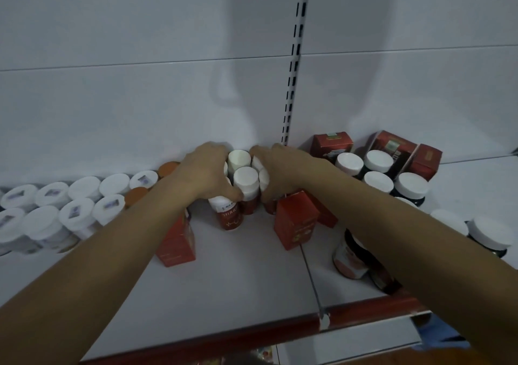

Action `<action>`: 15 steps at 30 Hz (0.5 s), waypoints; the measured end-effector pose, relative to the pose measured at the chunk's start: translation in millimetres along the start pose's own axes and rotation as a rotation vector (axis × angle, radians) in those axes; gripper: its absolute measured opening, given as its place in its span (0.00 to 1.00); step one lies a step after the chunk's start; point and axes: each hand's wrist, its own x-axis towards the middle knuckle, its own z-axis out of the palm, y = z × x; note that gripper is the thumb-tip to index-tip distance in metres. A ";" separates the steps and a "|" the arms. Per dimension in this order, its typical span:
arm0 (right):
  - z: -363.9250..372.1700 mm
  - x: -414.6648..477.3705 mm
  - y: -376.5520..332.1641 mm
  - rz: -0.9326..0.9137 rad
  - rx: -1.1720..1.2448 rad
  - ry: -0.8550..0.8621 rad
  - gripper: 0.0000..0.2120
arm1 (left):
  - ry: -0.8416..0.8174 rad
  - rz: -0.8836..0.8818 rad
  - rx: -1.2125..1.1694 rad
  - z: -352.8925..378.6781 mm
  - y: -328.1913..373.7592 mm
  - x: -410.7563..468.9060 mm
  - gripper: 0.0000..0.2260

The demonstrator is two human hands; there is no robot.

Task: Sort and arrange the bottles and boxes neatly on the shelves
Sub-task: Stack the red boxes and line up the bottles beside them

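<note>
Landmark: slotted upright (291,84) on the back wall of the shelf (224,280).

Red bottles (246,179), white caps, stand bunched just left of the upright's foot, against the back wall. Left grip (206,174) is curled round the bunch's far-from-upright side, thumb at the front. Right grip (283,168) is curled round the side nearest the upright, fingertips at the back. Both clasp the bunch between them.

One more red bottle (228,216) stands in front of the bunch, under the left thumb. A red box (297,221) sits forward of the upright, touching the right wrist. A second red box (175,241) sits further left, partly under the left forearm.

White-lidded jars (84,196) in two rows far left of the upright, orange caps (168,167) between them and the left grip.

Right of the upright: dark jars (378,181) with white lids, back red boxes (332,143) behind them. A lying bottle (349,255) is partly hidden under the right forearm.
</note>
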 end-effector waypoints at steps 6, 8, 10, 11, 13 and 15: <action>-2.0 -3.1 15.9 0.004 -0.023 -0.032 0.40 | 0.013 -0.001 -0.051 8.3 7.0 4.8 0.31; -6.7 -7.6 24.7 0.035 -0.018 -0.035 0.41 | 0.016 0.021 -0.060 11.0 16.4 8.3 0.29; -11.5 -13.2 34.1 0.076 -0.010 -0.044 0.43 | 0.010 0.044 -0.055 14.7 29.7 13.5 0.27; -12.7 -15.9 37.2 0.095 -0.016 -0.044 0.45 | 0.008 0.053 -0.043 16.4 36.8 16.8 0.27; -12.3 -19.9 42.4 0.118 -0.048 -0.043 0.47 | -0.001 0.064 -0.004 18.0 49.1 22.4 0.27; -10.2 -22.5 47.7 0.126 -0.049 -0.043 0.48 | -0.011 0.063 0.026 17.7 55.2 25.9 0.27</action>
